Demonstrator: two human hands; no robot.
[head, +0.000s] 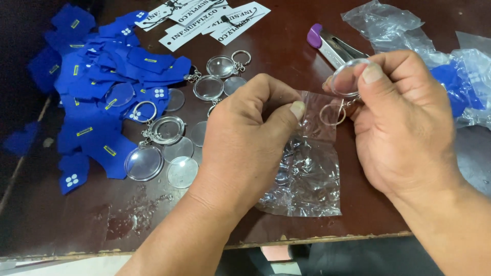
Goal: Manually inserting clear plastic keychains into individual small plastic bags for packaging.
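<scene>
My left hand (245,138) pinches the top edge of a small clear plastic bag (309,168) that hangs down onto the dark wooden table (82,220). My right hand (404,122) holds a round clear keychain (348,79) between thumb and fingers, just above the bag's mouth. The keychain's metal ring (331,114) dangles against the bag's upper edge. Both hands sit close together at the centre of the head view.
Several clear round keychains and loose discs (163,145) lie left of my hands beside a pile of blue fabric shirt shapes (107,76). White paper tags (204,18) lie at the back. A purple-handled tool (327,43) and crumpled plastic bags (450,66) are at right.
</scene>
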